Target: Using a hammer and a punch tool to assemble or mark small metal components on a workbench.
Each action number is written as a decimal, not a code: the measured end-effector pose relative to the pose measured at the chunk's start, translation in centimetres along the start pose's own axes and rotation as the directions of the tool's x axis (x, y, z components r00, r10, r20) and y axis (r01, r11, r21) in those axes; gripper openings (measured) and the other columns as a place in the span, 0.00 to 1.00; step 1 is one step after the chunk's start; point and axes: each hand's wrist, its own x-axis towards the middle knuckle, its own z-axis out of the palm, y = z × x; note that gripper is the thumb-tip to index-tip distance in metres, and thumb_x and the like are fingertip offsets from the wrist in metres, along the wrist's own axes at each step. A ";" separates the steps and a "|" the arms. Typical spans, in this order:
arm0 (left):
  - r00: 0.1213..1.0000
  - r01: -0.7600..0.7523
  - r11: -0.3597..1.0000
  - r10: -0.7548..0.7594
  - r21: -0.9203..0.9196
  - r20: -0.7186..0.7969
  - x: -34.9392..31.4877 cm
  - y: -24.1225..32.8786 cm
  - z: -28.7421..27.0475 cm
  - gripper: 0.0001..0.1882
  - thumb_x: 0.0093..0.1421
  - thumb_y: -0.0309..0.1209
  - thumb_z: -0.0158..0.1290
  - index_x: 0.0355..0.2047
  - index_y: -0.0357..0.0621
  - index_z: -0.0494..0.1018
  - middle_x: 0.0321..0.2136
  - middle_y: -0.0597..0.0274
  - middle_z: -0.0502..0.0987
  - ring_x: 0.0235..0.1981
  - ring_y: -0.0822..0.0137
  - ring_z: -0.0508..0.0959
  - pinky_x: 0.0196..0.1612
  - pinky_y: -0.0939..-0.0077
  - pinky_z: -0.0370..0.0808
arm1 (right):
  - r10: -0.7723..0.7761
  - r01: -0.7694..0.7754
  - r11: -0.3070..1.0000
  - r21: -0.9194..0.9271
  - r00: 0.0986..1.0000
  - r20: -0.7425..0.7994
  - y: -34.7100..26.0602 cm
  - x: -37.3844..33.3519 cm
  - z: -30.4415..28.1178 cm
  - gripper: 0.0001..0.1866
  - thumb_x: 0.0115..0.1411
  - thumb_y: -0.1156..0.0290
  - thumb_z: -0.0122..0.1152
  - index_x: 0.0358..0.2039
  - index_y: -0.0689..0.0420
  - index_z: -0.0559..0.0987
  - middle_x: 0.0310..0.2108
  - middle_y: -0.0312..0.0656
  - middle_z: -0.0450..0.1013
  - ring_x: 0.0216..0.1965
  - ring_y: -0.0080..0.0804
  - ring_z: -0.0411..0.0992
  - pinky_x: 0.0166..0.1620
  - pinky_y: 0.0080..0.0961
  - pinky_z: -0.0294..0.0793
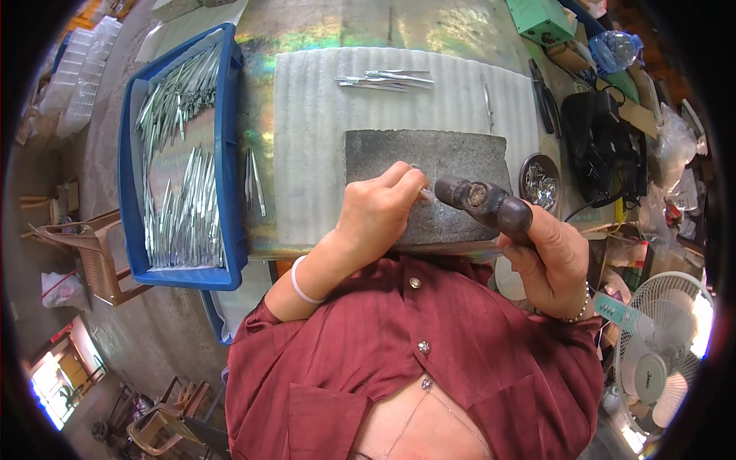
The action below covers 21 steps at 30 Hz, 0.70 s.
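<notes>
My left hand (382, 205) is closed in a pinch over a dark grey block (468, 157). A thin silvery metal piece (426, 196) pokes out from its fingertips, mostly hidden by them. In my right hand (553, 261) is a hammer (484, 204) with a dark, rounded head. The head hovers over the right part of the block, just right of my left fingertips. The hammer's handle is hidden behind the head and hand. Beneath the block lies a white ribbed foam sheet (310, 153), with several slim metal pieces (387, 80) at its far side.
A blue tray (231, 153) of slim metal pieces stands at left. To the right are a round dish (524, 170) of small metal parts, black-handled pliers (544, 100), a black device (594, 142) with a cable, and a green box (539, 21). A fan (652, 368) stands at lower right.
</notes>
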 end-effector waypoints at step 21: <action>1.000 0.016 0.999 -0.015 -0.047 0.018 0.1 -0.1 0.0 0.08 0.48 0.23 0.55 0.28 0.46 0.68 0.24 0.63 0.70 0.20 0.60 0.74 0.18 0.70 0.71 | -0.080 0.088 0.962 -0.258 0.996 0.040 -1.2 -0.3 -0.4 0.28 0.47 0.85 0.61 0.51 0.69 0.67 0.32 0.49 0.73 0.25 0.39 0.73 0.25 0.24 0.73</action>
